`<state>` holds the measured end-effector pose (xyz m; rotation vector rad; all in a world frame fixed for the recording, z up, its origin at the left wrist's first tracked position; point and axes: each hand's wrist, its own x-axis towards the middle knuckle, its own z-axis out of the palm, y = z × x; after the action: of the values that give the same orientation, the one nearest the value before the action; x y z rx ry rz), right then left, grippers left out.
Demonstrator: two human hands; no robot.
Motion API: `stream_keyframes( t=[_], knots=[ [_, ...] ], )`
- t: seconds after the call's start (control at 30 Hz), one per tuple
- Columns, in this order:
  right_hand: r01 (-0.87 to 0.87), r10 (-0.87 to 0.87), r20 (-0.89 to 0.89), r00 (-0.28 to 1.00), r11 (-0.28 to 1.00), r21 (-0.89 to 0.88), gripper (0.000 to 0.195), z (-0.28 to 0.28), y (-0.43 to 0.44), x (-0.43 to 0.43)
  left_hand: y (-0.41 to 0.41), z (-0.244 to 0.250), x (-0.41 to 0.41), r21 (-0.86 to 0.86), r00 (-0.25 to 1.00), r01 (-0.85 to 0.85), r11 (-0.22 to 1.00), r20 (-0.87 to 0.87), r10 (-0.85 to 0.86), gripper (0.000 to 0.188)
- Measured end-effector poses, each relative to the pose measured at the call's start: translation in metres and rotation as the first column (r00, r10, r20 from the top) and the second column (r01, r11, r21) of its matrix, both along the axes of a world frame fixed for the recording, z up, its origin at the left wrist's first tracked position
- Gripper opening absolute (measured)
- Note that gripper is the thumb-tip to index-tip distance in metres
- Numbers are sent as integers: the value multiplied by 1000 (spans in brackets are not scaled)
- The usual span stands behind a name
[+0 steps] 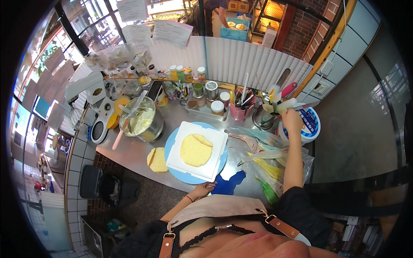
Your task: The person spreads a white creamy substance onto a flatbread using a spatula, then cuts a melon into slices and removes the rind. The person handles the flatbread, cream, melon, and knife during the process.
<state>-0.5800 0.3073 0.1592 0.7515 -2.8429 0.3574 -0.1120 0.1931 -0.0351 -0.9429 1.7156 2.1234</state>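
Observation:
My left hand (pixel 204 189) is at the near edge of a light-blue round cake turntable (pixel 176 172), beside a crumpled dark-blue cloth or sheet (pixel 229 183); its fingertips are partly hidden. On the turntable a white square board (pixel 176 158) carries a round yellow sponge cake layer (pixel 196 151). Another sponge piece (pixel 157 160) lies left of it on the steel counter. My right hand (pixel 293 121) reaches to the metal utensil holder (pixel 263 119), its fingers by a thick pale handle (pixel 286 105). A metal blade (pixel 310 104) shows just past the hand; whether I grip either is unclear.
A steel mixing bowl (pixel 158 124) of pale cream has a pink-handled palette knife (pixel 124 127) across it. Piping bags (pixel 267 158) lie on the right, below a white tub (pixel 314 122). Jars (pixel 217 106) and a pink tool cup (pixel 240 111) line the back. Beyond the glass, a person's arm (pixel 222 16) shows.

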Motion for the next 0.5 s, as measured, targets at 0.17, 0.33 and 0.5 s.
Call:
stream_keyframes(
  t=[0.17,0.33,0.5],
  knots=[
    [-32,32,14,999,999,21,50,-1,-31,-16,0,-42,-6,-7,1000,-22,1000,-7,21,20],
    [-103,101,-19,995,967,-234,38,-18,-23,9,4,-35,-7,-36,997,-59,998,-56,57,17],
    [-173,210,11,978,834,-524,19,-87,23,111,2,-33,-5,-121,998,-58,991,21,61,16]
  ],
)
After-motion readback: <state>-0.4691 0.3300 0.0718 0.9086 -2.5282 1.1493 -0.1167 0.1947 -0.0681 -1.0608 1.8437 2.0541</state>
